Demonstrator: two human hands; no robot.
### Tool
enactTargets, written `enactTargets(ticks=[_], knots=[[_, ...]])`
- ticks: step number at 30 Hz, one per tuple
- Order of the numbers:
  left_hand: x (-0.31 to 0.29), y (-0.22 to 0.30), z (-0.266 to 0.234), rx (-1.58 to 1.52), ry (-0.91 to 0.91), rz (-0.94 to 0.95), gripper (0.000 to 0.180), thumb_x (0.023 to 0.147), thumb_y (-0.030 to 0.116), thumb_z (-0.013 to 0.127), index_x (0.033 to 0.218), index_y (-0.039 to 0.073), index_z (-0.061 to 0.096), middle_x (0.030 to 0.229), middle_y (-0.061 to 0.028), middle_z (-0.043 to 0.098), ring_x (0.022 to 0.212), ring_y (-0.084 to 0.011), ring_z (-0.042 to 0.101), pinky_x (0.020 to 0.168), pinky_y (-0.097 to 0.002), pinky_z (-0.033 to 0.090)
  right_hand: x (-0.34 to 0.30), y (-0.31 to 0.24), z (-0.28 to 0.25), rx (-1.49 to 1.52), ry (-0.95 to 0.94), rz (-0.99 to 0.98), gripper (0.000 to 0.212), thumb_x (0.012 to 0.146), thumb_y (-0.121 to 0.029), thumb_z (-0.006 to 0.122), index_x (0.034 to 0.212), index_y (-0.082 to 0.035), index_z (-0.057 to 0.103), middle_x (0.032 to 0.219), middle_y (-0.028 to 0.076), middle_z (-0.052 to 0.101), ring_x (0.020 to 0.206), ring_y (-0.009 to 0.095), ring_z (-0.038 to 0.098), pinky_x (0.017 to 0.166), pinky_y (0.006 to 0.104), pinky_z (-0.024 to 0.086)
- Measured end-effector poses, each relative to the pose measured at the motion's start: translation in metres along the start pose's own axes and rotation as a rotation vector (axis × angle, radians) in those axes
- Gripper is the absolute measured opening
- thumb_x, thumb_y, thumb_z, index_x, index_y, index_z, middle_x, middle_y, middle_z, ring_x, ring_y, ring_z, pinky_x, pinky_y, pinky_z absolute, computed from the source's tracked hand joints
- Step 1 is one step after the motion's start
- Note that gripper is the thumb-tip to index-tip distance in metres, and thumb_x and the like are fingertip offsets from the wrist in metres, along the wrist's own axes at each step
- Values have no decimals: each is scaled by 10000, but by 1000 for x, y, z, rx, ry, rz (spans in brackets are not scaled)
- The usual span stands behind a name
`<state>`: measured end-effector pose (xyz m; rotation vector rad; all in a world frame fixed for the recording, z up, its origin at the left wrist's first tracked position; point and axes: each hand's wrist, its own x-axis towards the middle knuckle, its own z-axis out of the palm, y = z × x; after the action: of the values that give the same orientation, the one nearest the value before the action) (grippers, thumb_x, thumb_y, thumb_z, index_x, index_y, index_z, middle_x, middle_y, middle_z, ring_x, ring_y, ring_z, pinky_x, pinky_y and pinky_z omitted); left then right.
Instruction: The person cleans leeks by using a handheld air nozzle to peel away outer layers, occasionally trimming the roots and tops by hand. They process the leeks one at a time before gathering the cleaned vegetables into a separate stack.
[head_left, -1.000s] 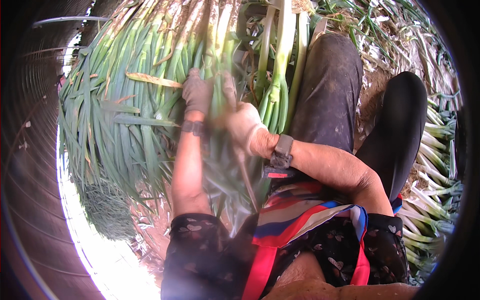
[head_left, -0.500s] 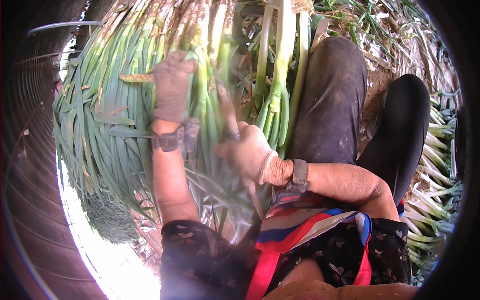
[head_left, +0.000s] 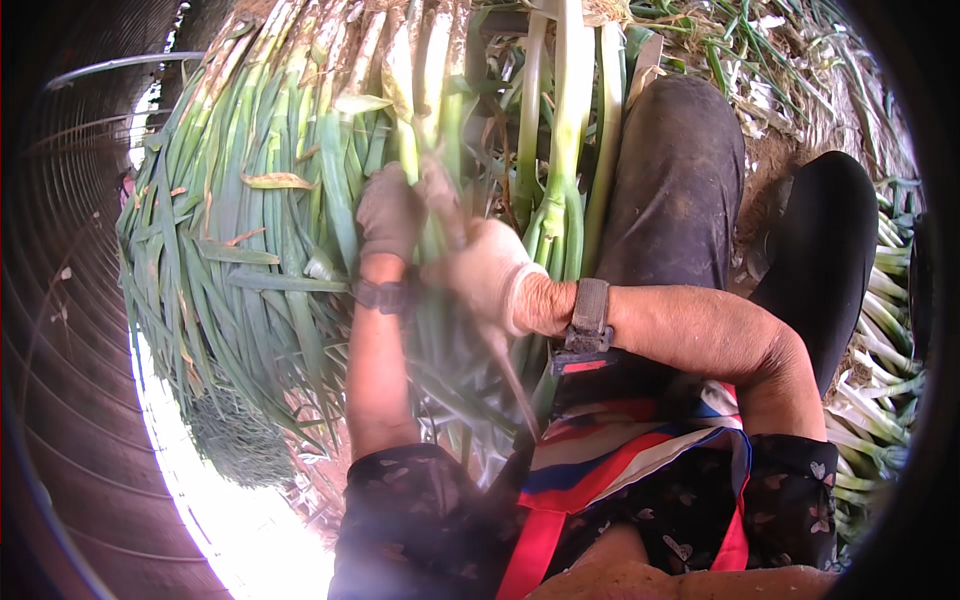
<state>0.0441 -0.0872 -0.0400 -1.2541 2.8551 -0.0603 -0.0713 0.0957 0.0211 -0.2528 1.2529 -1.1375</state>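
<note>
A wide bundle of green onions (head_left: 230,210) lies in front of me, pale stems at the far end and green leaves toward me. My left hand (head_left: 390,215), in a brown-grey glove, is closed at the leaf part of one green onion (head_left: 408,150), whose stalk runs into its fingers. Just right of it, my right hand (head_left: 490,272), in a whitish glove, grips a tool with a slim wooden handle (head_left: 512,385). The tool's brownish far end (head_left: 440,195) lies beside the left hand, too blurred to make out.
Thicker green onion stalks (head_left: 568,110) stand next to my bent knee (head_left: 670,180). More green onions (head_left: 870,400) lie in a row at the far right. Leaf scraps (head_left: 760,60) litter the back right ground. A ribbed dark cover (head_left: 70,350) curves along the left.
My left hand has moved right and toward me, close to the right hand. A leaf piece now lies across the stems. The right hand and its tool have shifted slightly.
</note>
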Motion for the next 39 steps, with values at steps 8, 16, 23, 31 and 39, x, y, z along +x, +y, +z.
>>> enactTargets(ticks=[8,16,23,31,39], knots=[[-37,-70,65,-504,3,-143,271,962,210,406,1170,70,507,1160,-103,594,1070,-201,571,889,-320,460,14,-57,9,-115,-109,9,353,769,-179,726,979,86,625,766,135,653,654,232,658,588,352,538],[-47,18,4,50,175,-48,428,742,370,688,929,-3,593,775,-177,620,717,-326,637,631,-428,512,50,-50,-13,-231,-95,-118,710,797,-204,687,1420,-183,347,938,211,645,770,261,685,665,369,568],[-118,31,-38,-961,-177,-371,172,805,136,582,900,-8,579,654,-75,559,563,-185,548,558,-300,493,51,-61,-17,-95,-75,-57,265,766,-163,719,778,72,597,574,144,586,415,251,561,422,383,449],[-130,16,-57,-1595,-315,-461,324,770,57,474,1061,-35,583,830,-72,582,651,-120,553,585,-251,486,13,8,-9,-62,-122,-86,322,744,-172,743,936,66,641,736,171,645,688,261,652,660,353,522],[-42,2,-59,-548,-37,172,240,822,78,564,1035,-11,627,831,-38,639,737,-114,605,609,-270,470,-29,49,3,-451,-78,-260,385,749,-170,716,1033,59,593,860,195,649,798,298,646,728,388,504]])
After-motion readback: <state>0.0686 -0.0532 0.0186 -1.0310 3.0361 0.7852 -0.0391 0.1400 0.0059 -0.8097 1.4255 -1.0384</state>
